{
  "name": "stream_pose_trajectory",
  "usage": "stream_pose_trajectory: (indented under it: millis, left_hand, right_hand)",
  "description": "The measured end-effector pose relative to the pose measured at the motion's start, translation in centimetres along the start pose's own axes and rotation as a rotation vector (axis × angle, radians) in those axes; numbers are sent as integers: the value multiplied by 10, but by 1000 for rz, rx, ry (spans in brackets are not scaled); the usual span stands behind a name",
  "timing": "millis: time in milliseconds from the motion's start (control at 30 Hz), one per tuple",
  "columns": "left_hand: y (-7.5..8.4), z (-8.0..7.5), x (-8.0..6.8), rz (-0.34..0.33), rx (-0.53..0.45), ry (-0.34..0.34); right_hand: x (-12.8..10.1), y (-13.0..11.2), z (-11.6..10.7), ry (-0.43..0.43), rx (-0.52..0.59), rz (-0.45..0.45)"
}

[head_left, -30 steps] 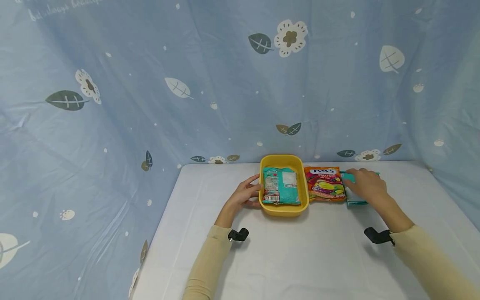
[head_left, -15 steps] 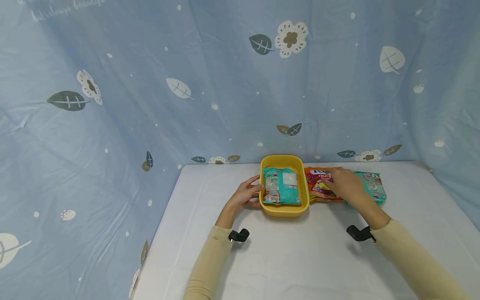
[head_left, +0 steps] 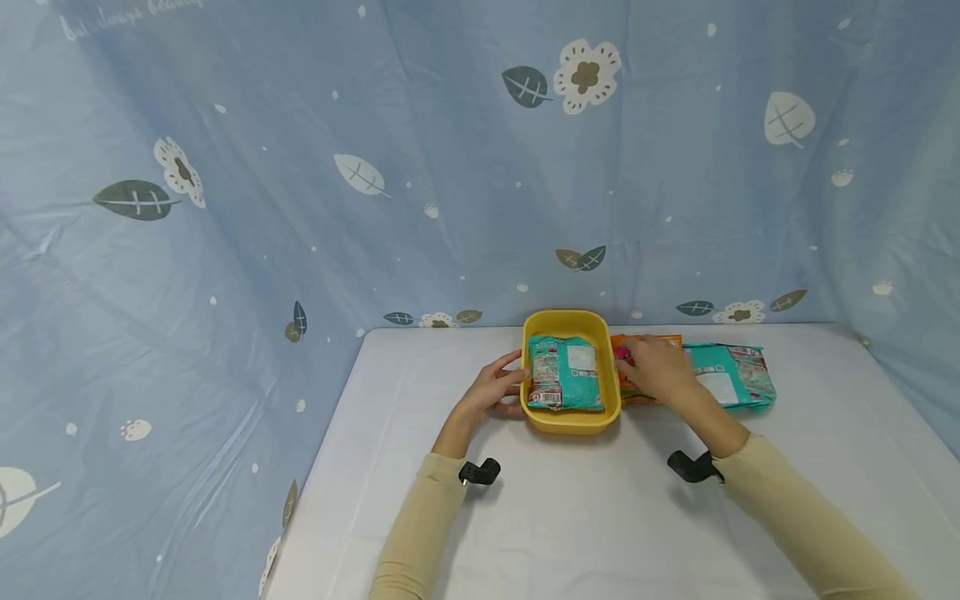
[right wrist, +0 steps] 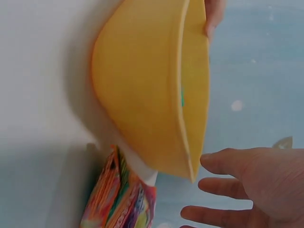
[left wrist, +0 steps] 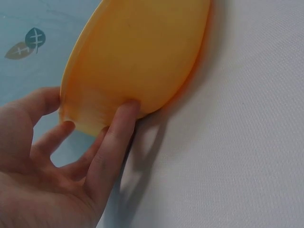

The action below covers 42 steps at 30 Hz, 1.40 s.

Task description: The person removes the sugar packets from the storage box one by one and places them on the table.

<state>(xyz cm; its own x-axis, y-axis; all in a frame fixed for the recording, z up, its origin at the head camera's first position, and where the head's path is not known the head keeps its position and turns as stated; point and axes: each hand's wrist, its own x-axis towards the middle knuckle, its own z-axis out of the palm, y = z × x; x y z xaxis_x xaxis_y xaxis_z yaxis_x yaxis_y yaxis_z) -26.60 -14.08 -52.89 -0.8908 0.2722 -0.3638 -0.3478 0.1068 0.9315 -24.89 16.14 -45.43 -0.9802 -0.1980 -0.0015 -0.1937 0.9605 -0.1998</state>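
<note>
Left hand (head_left: 491, 392) rests against the left wall of the yellow tub (head_left: 572, 420), fingers straight and touching the plastic, thumb by the rim; wrist view shows the fingertips pressed on the outer wall, nothing clasped. It has not moved over the last second.

Right hand (head_left: 651, 371) has slid leftward: a second ago it lay on the far teal packet (head_left: 727, 377), half a second ago over the fruit candy bag (head_left: 647, 340), now it covers most of that bag, right beside the tub's right wall. Fingers look relaxed and spread in the right wrist view (right wrist: 247, 183), not closed on anything; whether they touch the bag underneath I cannot tell. So the teal packet on the right is uncovered again, and the hand's attention seems to have gone to the candy bag instead.

Candy bag lies flat on the table (head_left: 585, 517), touching or just beside the tub, with the loose teal packet on its right, edges about meeting. Tub already holds another teal packet (head_left: 564, 371), filling most of the floor, so little room is left inside. The tub wall stands between the bag and the inside. Blue leaf-print curtain (head_left: 300, 183) hangs behind the table.
</note>
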Motion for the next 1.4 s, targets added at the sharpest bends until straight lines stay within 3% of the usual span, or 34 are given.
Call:
stream_pose_trajectory:
  millis: [267, 433, 700, 1100, 1400]
  left_hand:
    - [1, 1, -3, -13, 2, 4]
    - [1, 0, -4, -23, -4, 12]
    - [-1, -1, -2, -29, -14, 14]
    - [-1, -2, -1, -5, -27, -5]
    - [0, 0, -3, -15, -25, -4]
  right_hand:
    - [5, -15, -1, 23, 63, -44]
    - [8, -34, -2, 11, 71, -19]
    - [17, -63, -1, -5, 132, -58]
    - [24, -74, 9, -121, 214, 29]
    - [30, -78, 22, -222, 196, 78]
